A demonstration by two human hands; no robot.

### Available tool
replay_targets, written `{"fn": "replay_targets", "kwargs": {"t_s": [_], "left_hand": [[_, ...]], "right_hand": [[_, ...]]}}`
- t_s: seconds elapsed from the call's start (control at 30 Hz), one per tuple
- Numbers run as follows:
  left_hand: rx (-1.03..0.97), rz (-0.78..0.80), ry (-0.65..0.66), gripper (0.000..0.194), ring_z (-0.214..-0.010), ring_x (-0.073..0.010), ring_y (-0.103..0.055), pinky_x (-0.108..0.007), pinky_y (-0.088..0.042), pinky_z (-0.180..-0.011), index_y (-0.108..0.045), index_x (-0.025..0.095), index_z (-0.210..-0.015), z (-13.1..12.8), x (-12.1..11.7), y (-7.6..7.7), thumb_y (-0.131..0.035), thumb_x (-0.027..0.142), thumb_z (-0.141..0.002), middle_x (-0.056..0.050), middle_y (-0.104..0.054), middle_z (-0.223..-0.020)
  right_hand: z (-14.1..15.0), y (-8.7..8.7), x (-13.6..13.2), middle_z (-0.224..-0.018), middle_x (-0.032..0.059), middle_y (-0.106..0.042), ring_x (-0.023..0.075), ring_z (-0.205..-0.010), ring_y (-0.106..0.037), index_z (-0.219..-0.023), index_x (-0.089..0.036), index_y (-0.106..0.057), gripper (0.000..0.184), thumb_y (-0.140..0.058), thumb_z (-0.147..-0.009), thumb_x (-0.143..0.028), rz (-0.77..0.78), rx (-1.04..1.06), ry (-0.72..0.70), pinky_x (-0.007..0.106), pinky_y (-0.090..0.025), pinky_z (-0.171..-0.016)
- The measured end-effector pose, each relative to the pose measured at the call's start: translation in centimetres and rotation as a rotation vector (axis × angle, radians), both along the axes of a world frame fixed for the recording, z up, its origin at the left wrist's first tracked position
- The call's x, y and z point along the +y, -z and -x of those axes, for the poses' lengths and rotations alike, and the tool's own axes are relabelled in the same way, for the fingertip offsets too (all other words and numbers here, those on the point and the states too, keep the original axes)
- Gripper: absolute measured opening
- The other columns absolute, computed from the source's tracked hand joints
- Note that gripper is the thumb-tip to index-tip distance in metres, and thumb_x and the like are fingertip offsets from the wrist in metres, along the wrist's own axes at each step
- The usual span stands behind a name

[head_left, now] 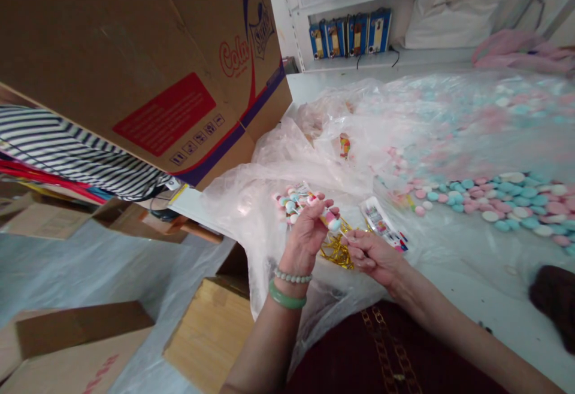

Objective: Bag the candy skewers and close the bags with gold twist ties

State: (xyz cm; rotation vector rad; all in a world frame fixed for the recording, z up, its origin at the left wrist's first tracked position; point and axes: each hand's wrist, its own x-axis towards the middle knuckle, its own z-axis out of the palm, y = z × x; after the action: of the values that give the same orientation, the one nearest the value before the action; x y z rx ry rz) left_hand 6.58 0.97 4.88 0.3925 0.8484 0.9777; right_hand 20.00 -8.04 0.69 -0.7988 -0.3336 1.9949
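Observation:
My left hand, with a bead bracelet and a green bangle at the wrist, is closed on a candy stick of pink, white and pale blue pieces. Fingertips of my right hand pinch together at the lower end of its thin white stick. Beyond my left hand lies a small pile of similar candies on clear plastic. Below and between the hands are gold twist ties. Just past my right hand lies a flat printed packet.
A large cardboard box rises at the left. Many loose pink, blue and white candies spread across the right side, partly under plastic sheeting. Boxed items stand on a shelf behind. Open cartons sit on the floor.

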Motion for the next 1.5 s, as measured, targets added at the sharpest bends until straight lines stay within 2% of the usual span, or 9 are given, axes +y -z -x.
{"fn": "replay_targets", "kwargs": {"t_s": [0.17, 0.4, 0.53, 0.63, 0.87, 1.0, 1.13, 1.3, 1.5], "left_hand": [[0.019, 0.084, -0.016, 0.023, -0.056, -0.0128, -0.060, -0.028, -0.051, -0.061, -0.058, 0.015, -0.083, -0.7, 0.3, -0.7, -0.075, 0.028, -0.075, 0.002, -0.057, -0.063], [-0.067, 0.069, -0.037, 0.020, -0.053, -0.0112, -0.058, -0.027, -0.052, -0.060, -0.056, 0.017, -0.081, -1.8, -0.7, 0.3, -0.074, 0.026, -0.076, 0.003, -0.057, -0.062], [-0.126, 0.052, 0.032, 0.024, -0.054, -0.0131, -0.059, -0.028, -0.051, -0.057, -0.056, 0.018, -0.081, -1.6, -1.1, 0.5, -0.075, 0.031, -0.075, 0.003, -0.057, -0.062], [-0.058, 0.097, 0.087, 0.020, -0.054, -0.0141, -0.060, -0.025, -0.047, -0.050, -0.056, 0.016, -0.078, -1.4, -1.1, 0.9, -0.072, 0.029, -0.077, 0.001, -0.057, -0.060], [0.062, 0.008, -0.062, 0.017, -0.052, -0.0115, -0.057, -0.027, -0.048, -0.060, -0.054, 0.016, -0.074, -1.9, -0.7, 1.6, -0.070, 0.023, -0.076, 0.003, -0.057, -0.060], [0.198, -0.112, -0.076, 0.025, -0.051, -0.0088, -0.053, -0.022, -0.042, -0.054, -0.053, 0.017, -0.068, -2.4, -1.2, 2.0, -0.071, 0.031, -0.077, 0.003, -0.056, -0.059], [0.289, -0.083, 0.017, 0.027, -0.046, -0.0057, -0.044, -0.019, -0.032, -0.045, -0.054, 0.015, -0.065, -1.7, -1.4, 3.1, -0.077, 0.028, -0.072, 0.004, -0.053, -0.055], [0.044, 0.224, 0.226, 0.029, -0.042, -0.0043, -0.039, -0.017, -0.032, -0.043, -0.052, 0.015, -0.062, -1.0, -1.8, 3.9, -0.073, 0.029, -0.075, 0.004, -0.045, -0.049], [0.077, 0.047, 0.202, 0.038, -0.038, -0.0040, -0.031, -0.018, -0.024, -0.039, -0.046, 0.017, -0.057, -2.2, -3.2, 4.5, -0.078, 0.032, -0.067, 0.007, -0.039, -0.043]], "right_hand": [[0.8, -0.5, -0.1, -0.041, -0.0095, -0.043, 0.0019, -0.033, -0.025, -0.074, -0.016, -0.056, 0.025, -0.073, -0.070, -0.033, -0.022, -0.282, 0.096, 0.016, -0.009, -0.033], [0.5, -0.4, 0.3, -0.045, -0.0137, -0.033, -0.0001, -0.033, -0.006, -0.074, -0.017, -0.048, 0.015, -0.063, -0.079, -0.018, 0.134, 0.320, -0.110, 0.014, -0.009, -0.034], [0.7, -0.6, 1.0, -0.046, -0.0143, -0.030, 0.0008, -0.034, -0.004, -0.080, -0.017, -0.051, 0.006, -0.055, -0.085, -0.016, 0.135, 0.368, -0.051, 0.013, -0.009, -0.035], [1.2, -0.6, 1.0, -0.046, -0.0120, -0.038, 0.0015, -0.033, -0.013, -0.078, -0.018, -0.053, 0.012, -0.063, -0.078, -0.023, 0.100, 0.123, 0.000, 0.016, -0.009, -0.035], [1.4, -0.4, 0.5, -0.053, -0.0040, -0.051, 0.0094, -0.046, -0.042, -0.063, -0.020, -0.057, 0.016, -0.060, -0.074, -0.031, -0.191, -0.739, 0.202, 0.023, -0.028, -0.047], [1.0, -0.4, 1.1, -0.060, -0.0031, -0.054, 0.0149, -0.056, -0.048, -0.087, -0.024, -0.065, 0.013, -0.054, -0.078, -0.024, -0.326, -1.200, 0.337, 0.028, -0.036, -0.058], [0.7, 0.0, 0.5, -0.068, 0.0006, -0.059, 0.0206, -0.066, -0.056, -0.119, -0.023, -0.059, 0.037, -0.051, -0.083, -0.023, -0.447, -1.337, 0.351, 0.034, -0.042, -0.069], [1.2, 1.0, -0.5, -0.100, 0.0084, -0.069, 0.0253, -0.091, -0.063, -0.126, -0.026, -0.057, 0.040, -0.048, -0.087, -0.023, -0.566, -1.349, 0.347, 0.039, -0.045, -0.086], [1.1, 1.0, 0.3, -0.097, 0.0078, -0.072, 0.0252, -0.081, -0.066, -0.132, -0.024, -0.056, 0.047, -0.048, -0.085, -0.022, -0.419, -1.419, 0.256, 0.039, -0.049, -0.076]]}}
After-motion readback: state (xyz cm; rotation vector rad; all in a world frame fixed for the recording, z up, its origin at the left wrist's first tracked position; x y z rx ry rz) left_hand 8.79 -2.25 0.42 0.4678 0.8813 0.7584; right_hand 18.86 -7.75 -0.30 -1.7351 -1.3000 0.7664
